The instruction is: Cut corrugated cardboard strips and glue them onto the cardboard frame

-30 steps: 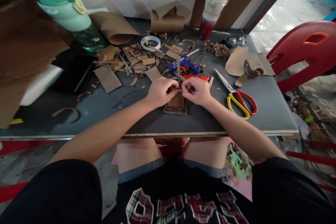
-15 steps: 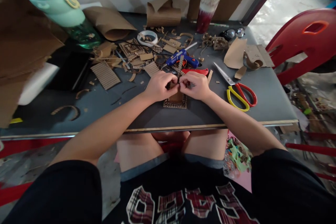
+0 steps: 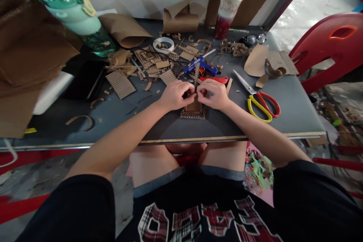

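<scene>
My left hand [image 3: 178, 95] and my right hand [image 3: 213, 93] meet at the middle of the table, fingertips pinched close together. Between them both grip a narrow corrugated cardboard strip [image 3: 197, 71], whose free end sticks up away from me. Under my fingers lies a small rectangular cardboard frame [image 3: 193, 115] with a ridged border and a flat brown inside; my hands cover its far part. Whether the strip touches the frame there is hidden. Just beyond my hands are a blue glue gun [image 3: 200, 65] and a red-handled tool [image 3: 217, 79], partly covered by my right hand.
Scissors [image 3: 256, 100] with red and yellow handles lie open on the right. Cardboard scraps [image 3: 120, 84] and a white tape roll [image 3: 163, 45] spread behind. A drink cup [image 3: 228, 9] stands at the back, a green bottle [image 3: 76, 19] and dark phone-like slab [image 3: 85, 80] at left.
The whole view has shifted slightly, so things sit a little further right and lower. My hands keep the same pinch on the strip over the frame.
</scene>
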The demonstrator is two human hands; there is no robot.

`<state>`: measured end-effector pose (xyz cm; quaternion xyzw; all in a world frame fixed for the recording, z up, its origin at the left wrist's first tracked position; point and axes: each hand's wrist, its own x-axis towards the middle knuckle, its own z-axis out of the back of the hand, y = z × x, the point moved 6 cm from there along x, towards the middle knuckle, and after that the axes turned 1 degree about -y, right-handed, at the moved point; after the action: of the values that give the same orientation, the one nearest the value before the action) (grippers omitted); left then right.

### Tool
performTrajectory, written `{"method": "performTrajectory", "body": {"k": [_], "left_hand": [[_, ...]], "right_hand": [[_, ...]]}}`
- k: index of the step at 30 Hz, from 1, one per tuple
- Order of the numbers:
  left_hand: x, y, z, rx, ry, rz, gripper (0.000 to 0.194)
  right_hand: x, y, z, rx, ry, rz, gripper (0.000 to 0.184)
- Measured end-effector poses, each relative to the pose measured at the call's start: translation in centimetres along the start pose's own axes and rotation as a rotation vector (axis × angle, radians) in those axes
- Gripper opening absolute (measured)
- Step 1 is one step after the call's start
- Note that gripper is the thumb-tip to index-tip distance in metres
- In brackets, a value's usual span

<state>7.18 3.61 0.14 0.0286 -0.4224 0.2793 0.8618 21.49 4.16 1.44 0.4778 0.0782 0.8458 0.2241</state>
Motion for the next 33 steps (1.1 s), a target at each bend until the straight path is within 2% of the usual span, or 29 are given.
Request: {"method": "performTrajectory", "body": {"k": [6,15,20,25,30,33], "left_hand": [[0.0,-0.6,0.1,0.056,-0.023,-0.036,0.018],[-0.1,0.2,-0.3,-0.162,0.039,0.056,0.013],[-0.1,0.1,0.2,-0.066,-0.006,0.046,0.013],[0.0,-0.2,0.3,0.01,-0.034,0.003,0.015],[0.0,0.3,0.0,0.027,0.011,0.095,0.02],[-0.1,0.3,0.0,0.067,0.006,0.068,0.022]], "right_hand": [[-0.2,-0.1,0.0,-0.014,0.011,-0.01,0.012],[-0.3,-0.3,-0.1,0.004,0.07,-0.013,0.013],[-0.6,-0.9,0.0,-0.005,0.065,-0.084,0.01],[-0.6,-1.1,0.3,-0.04,0.008,-0.122,0.012],[-0.5,-1.3,0.5,-0.023,0.014,-0.178,0.013],[-0.5,-1.3,0.5,-0.03,0.011,-0.163,0.013]]}}
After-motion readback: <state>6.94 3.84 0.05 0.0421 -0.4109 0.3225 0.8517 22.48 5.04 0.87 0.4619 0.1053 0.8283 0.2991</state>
